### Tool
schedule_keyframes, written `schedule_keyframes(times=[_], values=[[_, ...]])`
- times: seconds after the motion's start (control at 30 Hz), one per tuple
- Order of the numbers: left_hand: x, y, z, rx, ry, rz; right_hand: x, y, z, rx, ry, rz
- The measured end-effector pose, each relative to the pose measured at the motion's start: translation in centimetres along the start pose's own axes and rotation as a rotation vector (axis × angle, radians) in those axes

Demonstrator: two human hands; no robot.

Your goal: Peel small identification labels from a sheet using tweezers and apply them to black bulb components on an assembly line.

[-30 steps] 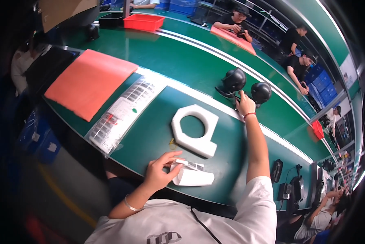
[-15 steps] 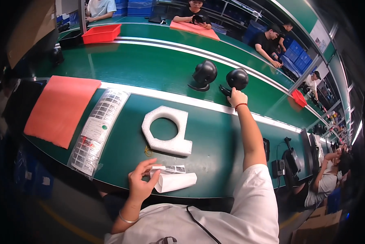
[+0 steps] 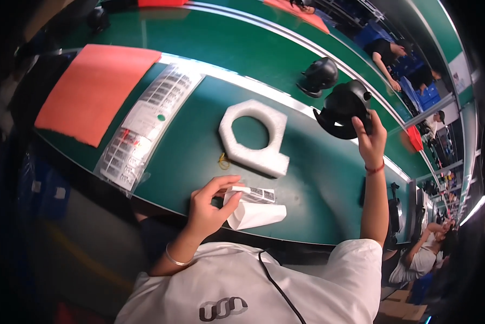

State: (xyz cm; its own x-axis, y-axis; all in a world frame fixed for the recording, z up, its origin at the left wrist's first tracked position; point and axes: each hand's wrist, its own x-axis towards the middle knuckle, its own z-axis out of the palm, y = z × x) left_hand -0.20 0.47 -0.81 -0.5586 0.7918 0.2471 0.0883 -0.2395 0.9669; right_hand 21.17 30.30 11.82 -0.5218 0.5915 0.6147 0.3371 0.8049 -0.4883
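One black device (image 3: pixel 344 106) has risen, held in the right grip (image 3: pixel 373 142).

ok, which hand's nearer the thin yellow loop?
Left. The left hand is just nearside of the yellow loop, at the white roll; the right hand is well to its right, beyond the white foam, holding a black device.

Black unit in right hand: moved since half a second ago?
Yes, toward the near side: the black unit in the right hand was beyond the white edge strip and now overlaps it in view.
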Motion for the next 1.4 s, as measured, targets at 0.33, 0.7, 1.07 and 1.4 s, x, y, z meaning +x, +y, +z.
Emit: schedule_keyframes(times=[0.33,0.7,1.07,1.4], values=[[-0.3,0.0,-0.5,0.04,-0.008,0.052,-1.3,-8.6,7.0,0.22,-0.201,-0.171],[-0.5,-0.5,-0.2,-0.168,0.091,0.02,-5.4,-11.4,9.8,0.14,-0.255,-0.567],[-0.1,0.5,-0.6,-0.307,-0.023,-0.036,-8.2,-12.1,11.7,0.362,-0.506,-0.329],[-0.4,-0.1,-1.0,-0.035,0.024,0.112,-6.0,-11.6,8.0,0.544,-0.282,-0.199]])
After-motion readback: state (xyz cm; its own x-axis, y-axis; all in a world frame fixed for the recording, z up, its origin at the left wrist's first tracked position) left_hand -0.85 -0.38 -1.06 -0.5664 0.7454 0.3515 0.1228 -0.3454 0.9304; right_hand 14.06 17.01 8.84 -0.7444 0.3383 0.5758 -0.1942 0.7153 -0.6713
